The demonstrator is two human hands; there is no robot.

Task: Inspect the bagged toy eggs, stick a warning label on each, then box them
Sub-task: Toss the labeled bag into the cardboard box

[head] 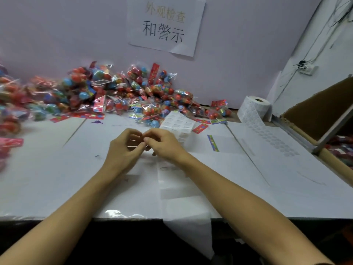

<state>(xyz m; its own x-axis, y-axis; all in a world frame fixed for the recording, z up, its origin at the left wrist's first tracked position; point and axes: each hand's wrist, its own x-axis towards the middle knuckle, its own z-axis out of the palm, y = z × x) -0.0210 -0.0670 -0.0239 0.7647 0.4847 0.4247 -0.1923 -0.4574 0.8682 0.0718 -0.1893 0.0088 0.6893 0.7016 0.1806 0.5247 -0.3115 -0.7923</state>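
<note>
A big heap of bagged toy eggs [114, 92] in clear bags with red header cards lies along the back wall. My left hand [122, 148] and my right hand [164, 144] meet fingertip to fingertip at mid-table, fingers curled. Together they pinch the far end of a translucent label strip [181, 197] that runs toward me and hangs over the front table edge. What sits right between the fingertips is too small to make out. A sheet of white warning labels [178, 124] lies just behind my right hand. The cardboard box [313, 111] stands open at the right.
A roll of labels [256, 109] stands at the back right, its tail [273, 138] trailing across the white table [47, 178]. A loose header card [213, 143] lies right of my hands. More bags blur at the far left [9, 119]. A paper sign [166, 25] hangs on the wall.
</note>
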